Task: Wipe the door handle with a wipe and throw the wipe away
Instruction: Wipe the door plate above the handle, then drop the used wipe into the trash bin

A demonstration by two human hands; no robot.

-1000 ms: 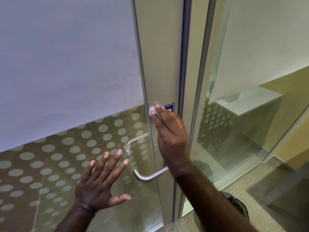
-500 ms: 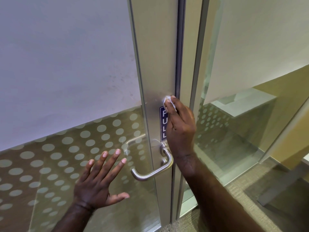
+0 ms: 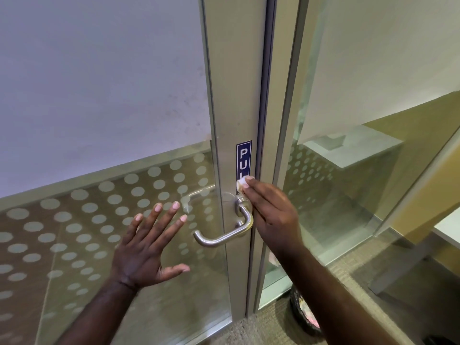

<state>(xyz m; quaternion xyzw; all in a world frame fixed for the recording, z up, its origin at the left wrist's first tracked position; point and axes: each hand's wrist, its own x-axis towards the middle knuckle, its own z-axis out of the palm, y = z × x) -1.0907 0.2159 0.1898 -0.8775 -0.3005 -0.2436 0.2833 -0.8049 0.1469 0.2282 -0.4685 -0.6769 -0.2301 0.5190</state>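
A brushed metal lever door handle [image 3: 225,235] sticks out from the aluminium door frame [image 3: 231,95], its lever pointing left. My right hand [image 3: 270,215] pinches a small white wipe [image 3: 242,183] at its fingertips. The wipe presses against the lower part of the blue PULL sticker [image 3: 243,158], just above the handle's base. My left hand [image 3: 146,247] is spread open and flat against the dotted glass pane [image 3: 74,232], left of the handle, holding nothing.
A black bin [image 3: 305,317] with a dark liner stands on the carpet at the foot of the door frame, partly hidden behind my right forearm. A fixed glass panel [image 3: 348,195] is to the right, with a white table behind it.
My right hand has slid the wipe down the door frame, from above the PULL sticker to its lower end near the handle's base. My left hand stays on the glass.
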